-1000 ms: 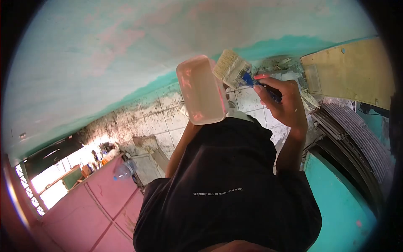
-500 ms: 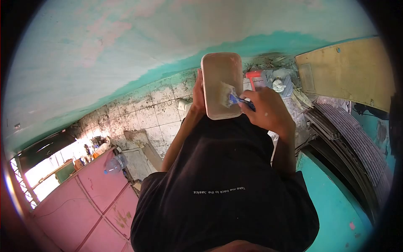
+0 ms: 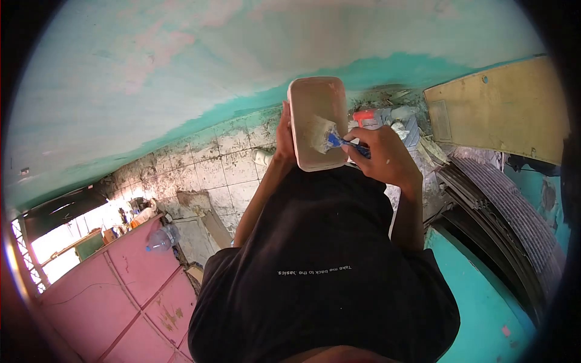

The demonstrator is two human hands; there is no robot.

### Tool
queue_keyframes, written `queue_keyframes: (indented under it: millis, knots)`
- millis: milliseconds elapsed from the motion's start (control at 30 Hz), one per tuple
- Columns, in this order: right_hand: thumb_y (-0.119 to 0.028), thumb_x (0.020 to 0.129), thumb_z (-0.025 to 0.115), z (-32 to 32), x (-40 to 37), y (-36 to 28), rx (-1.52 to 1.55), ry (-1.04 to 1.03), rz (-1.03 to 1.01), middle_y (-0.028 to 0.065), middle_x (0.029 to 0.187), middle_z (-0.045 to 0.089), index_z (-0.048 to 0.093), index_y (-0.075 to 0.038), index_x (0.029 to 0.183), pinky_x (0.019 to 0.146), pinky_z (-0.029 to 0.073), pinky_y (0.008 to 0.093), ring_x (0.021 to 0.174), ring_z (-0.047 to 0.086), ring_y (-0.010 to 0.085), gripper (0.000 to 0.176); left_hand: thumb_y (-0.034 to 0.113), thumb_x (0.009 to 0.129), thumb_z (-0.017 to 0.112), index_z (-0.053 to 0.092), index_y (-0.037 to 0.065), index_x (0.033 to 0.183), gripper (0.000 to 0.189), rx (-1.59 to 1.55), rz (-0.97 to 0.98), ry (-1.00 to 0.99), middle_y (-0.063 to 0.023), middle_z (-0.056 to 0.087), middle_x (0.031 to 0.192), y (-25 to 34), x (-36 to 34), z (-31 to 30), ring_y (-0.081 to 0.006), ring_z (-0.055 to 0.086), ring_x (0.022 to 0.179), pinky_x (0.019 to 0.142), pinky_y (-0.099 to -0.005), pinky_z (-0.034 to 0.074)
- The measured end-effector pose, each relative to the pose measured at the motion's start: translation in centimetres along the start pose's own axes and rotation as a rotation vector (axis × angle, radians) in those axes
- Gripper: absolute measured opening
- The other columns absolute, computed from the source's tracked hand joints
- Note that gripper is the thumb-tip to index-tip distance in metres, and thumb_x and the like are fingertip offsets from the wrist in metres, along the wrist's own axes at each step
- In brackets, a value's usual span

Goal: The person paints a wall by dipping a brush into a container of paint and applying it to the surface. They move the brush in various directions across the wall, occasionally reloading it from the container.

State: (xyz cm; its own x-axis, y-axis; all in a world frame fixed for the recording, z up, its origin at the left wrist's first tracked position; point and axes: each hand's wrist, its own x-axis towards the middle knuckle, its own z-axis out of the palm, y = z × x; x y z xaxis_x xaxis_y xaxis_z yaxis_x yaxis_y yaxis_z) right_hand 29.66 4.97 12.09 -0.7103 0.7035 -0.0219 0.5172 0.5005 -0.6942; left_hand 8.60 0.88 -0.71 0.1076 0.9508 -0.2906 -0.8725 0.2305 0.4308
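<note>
My left hand point(image 3: 284, 136) grips a rectangular plastic tub point(image 3: 305, 100) by its left side, the fingers partly hidden behind it. Pale, whitish paint coats the inside of the tub. Over at the tub's right rim, my right hand point(image 3: 387, 154) is closed around the blue handle of a paintbrush point(image 3: 336, 140). The bristles are covered in whitish paint and lie inside the tub, against its bottom as far as I can tell.
A wall point(image 3: 181, 78) patched in white, pink and turquoise rises ahead. Dirty tiles point(image 3: 224, 172) cover the floor, where a red-handled tool point(image 3: 363, 115) lies. Corrugated sheets point(image 3: 508, 199) and a wooden board point(image 3: 496, 109) stand right. A plastic bottle point(image 3: 162, 238) lies near the pink panel point(image 3: 115, 290).
The brush has shifted slightly within the tub, its bristles a little higher and to the left. The view has moved slightly. Both hands keep their holds.
</note>
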Motion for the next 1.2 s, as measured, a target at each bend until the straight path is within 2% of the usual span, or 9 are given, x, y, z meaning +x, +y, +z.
queue_keyframes:
  millis: [300, 500, 567, 700, 800, 867, 967, 1133, 1200]
  knots:
    - [-0.017, 0.094, 0.067, 2.8, -0.9, 3.7, 0.45, 0.019, 0.084, -0.002, 0.058, 0.052, 0.067, 0.002, 0.091, 0.048, 0.034, 0.0254, 0.052, 0.046, 0.0042, 0.019, 0.048, 0.104, 0.036, 0.042, 0.005, 0.143, 0.059, -0.195, 0.161, 0.03, -0.0172, 0.056, 0.134, -1.1, -0.2, -6.0, -0.0332, 0.061, 0.117, 0.097, -0.0501, 0.053]
    - [-0.022, 0.095, 0.068, 8.4, 2.9, 4.9, 0.674, 0.184, 0.191, -0.0014, 0.059, 0.05, 0.066, 0.0, 0.094, 0.05, 0.03, 0.0267, 0.055, 0.038, 0.0042, 0.022, 0.046, 0.106, 0.035, 0.049, 0.008, 0.137, 0.051, -0.107, 0.307, 0.233, -0.0102, 0.062, 0.121, 0.0, -3.4, -12.3, -0.0262, 0.063, 0.107, 0.092, -0.0426, 0.054]
    - [-0.025, 0.096, 0.066, 9.2, 4.7, 5.6, 0.655, 0.203, 0.185, -0.0005, 0.062, 0.052, 0.064, -0.001, 0.1, 0.05, 0.032, 0.0275, 0.056, 0.04, 0.005, 0.024, 0.052, 0.099, 0.04, 0.034, 0.009, 0.151, 0.068, -0.119, 0.234, 0.158, -0.0174, 0.046, 0.147, 0.1, -4.4, -15.3, -0.036, 0.052, 0.128, 0.108, -0.0552, 0.042]
    - [-0.028, 0.099, 0.061, 15.0, 9.3, 10.4, 0.536, 0.435, 0.148, 0.0023, 0.058, 0.052, 0.062, -0.002, 0.102, 0.05, 0.036, 0.0316, 0.051, 0.046, 0.0113, 0.026, 0.054, 0.098, 0.04, 0.029, 0.01, 0.154, 0.072, -0.128, 0.274, 0.204, -0.0183, 0.04, 0.152, 0.4, -7.1, -14.7, -0.0396, 0.049, 0.13, 0.109, -0.0584, 0.039]
    - [-0.028, 0.099, 0.06, 19.9, 12.9, 15.0, 0.32, 0.491, 0.288, 0.0057, 0.059, 0.057, 0.062, -0.003, 0.1, 0.05, 0.04, 0.0352, 0.05, 0.055, 0.0197, 0.025, 0.044, 0.105, 0.036, 0.048, 0.008, 0.139, 0.051, -0.159, 0.333, 0.302, -0.0104, 0.061, 0.124, 1.5, -9.1, -13.7, -0.027, 0.063, 0.11, 0.093, -0.043, 0.054]
    - [-0.029, 0.098, 0.06, 22.2, 15.1, 17.1, 0.319, 0.496, 0.318, 0.0089, 0.061, 0.06, 0.063, -0.002, 0.099, 0.05, 0.043, 0.0374, 0.052, 0.058, 0.0241, 0.027, 0.053, 0.096, 0.043, 0.027, 0.01, 0.154, 0.074, -0.12, 0.167, 0.286, -0.0193, 0.037, 0.153, 1.5, -10.8, -17.7, -0.0418, 0.049, 0.13, 0.106, -0.0593, 0.042]
    - [-0.029, 0.097, 0.06, 25.9, 18.3, 20.7, 0.17, 0.613, 0.286, 0.0141, 0.063, 0.062, 0.065, 0.001, 0.097, 0.052, 0.047, 0.0402, 0.055, 0.062, 0.0295, 0.031, 0.055, 0.095, 0.046, 0.027, 0.01, 0.155, 0.077, -0.115, 0.136, 0.259, -0.0194, 0.037, 0.153, 2.3, -12.1, -21.9, -0.0423, 0.049, 0.129, 0.105, -0.0603, 0.043]
    - [-0.014, 0.094, 0.064, 23.2, 21.0, 19.1, -0.015, 0.772, 0.219, 0.0187, 0.067, 0.062, 0.065, 0.002, 0.094, 0.052, 0.045, 0.0373, 0.054, 0.06, 0.0296, 0.017, 0.057, 0.093, 0.048, 0.027, 0.01, 0.155, 0.08, -0.123, 0.098, 0.264, -0.0196, 0.038, 0.153, 3.5, -13.9, -27.2, -0.043, 0.051, 0.127, 0.103, -0.0619, 0.043]
    - [-0.016, 0.095, 0.066, 19.2, 20.8, 14.5, -0.026, 0.907, 0.158, 0.0163, 0.065, 0.06, 0.067, 0.003, 0.101, 0.051, 0.044, 0.0333, 0.052, 0.054, 0.0212, 0.021, 0.057, 0.094, 0.046, 0.029, 0.01, 0.154, 0.078, -0.161, 0.09, 0.28, -0.0196, 0.04, 0.151, 3.0, -13.7, -28.1, -0.0426, 0.052, 0.126, 0.103, -0.0619, 0.044]
